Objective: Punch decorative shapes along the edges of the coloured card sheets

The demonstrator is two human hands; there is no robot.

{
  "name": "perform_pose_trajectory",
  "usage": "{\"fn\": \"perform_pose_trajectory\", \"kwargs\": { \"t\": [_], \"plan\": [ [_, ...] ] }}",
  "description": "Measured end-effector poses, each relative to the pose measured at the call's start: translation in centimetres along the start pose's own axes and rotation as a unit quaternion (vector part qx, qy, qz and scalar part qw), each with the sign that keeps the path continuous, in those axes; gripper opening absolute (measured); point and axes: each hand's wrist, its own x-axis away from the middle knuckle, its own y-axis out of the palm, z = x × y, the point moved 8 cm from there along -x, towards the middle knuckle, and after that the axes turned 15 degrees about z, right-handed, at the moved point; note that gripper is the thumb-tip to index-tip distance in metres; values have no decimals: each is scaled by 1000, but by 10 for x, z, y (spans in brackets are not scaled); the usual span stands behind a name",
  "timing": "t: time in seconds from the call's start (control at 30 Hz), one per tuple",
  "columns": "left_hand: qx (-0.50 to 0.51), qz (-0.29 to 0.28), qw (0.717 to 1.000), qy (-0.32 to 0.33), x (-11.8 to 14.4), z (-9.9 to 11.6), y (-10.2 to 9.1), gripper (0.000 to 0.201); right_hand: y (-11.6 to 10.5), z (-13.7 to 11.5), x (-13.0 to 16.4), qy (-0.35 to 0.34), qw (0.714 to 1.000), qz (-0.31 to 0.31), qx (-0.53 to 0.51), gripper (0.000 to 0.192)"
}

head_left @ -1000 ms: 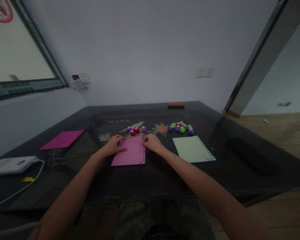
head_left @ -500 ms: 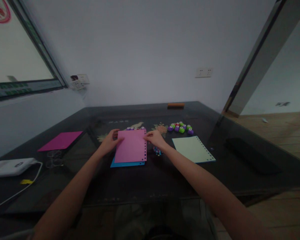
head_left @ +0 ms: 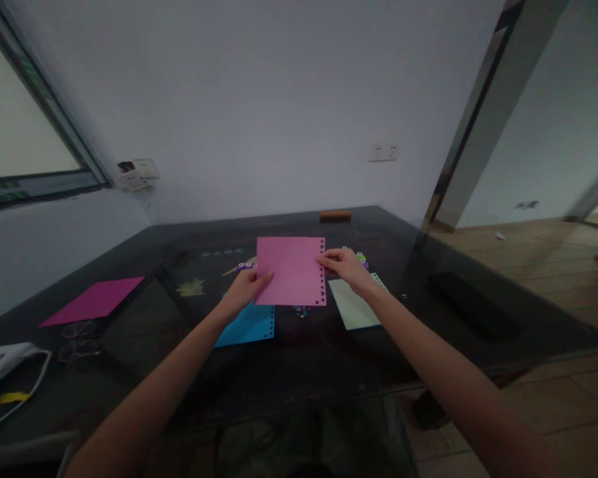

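A pink sheet of paper (head_left: pixel 292 271) with holes punched down its right side is held up above the table between both hands. My left hand (head_left: pixel 245 290) pinches its lower left edge, thumb in front. At the right edge, my right hand (head_left: pixel 345 264) grips it near the holes. Below and to the left lies a blue punched sheet (head_left: pixel 249 325), partly covered by the pink one. A pale green sheet (head_left: pixel 355 307) rests under my right wrist. Small coloured beads (head_left: pixel 301 311) show just beneath the pink sheet's bottom edge.
Purple toy-like pieces with eyes (head_left: pixel 248 265) and green and purple ones (head_left: pixel 362 259) sit partly hidden behind my hands. A magenta sheet (head_left: pixel 97 300), a white device (head_left: pixel 4 364) with a cable, and a dark long object (head_left: pixel 471 305) lie on the black table (head_left: pixel 299 378).
Both hands have lifted the pink sheet off the blue one and carried it right, toward the pale green sheet. More of the blue sheet shows. The camera view has turned slightly right.
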Motion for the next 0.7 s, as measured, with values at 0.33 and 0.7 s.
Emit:
{"fn": "perform_pose_trajectory", "kwargs": {
  "t": [0.33, 0.7],
  "plan": [
    [3, 56, 998, 17, 8, -9, 22, 43, -9, 17, 18, -2, 998, -56, 30, 20],
    [-29, 30, 998, 36, 15, 0, 25, 37, -16, 25, 12, 10, 1000, -25, 13, 18]
  ]
}}
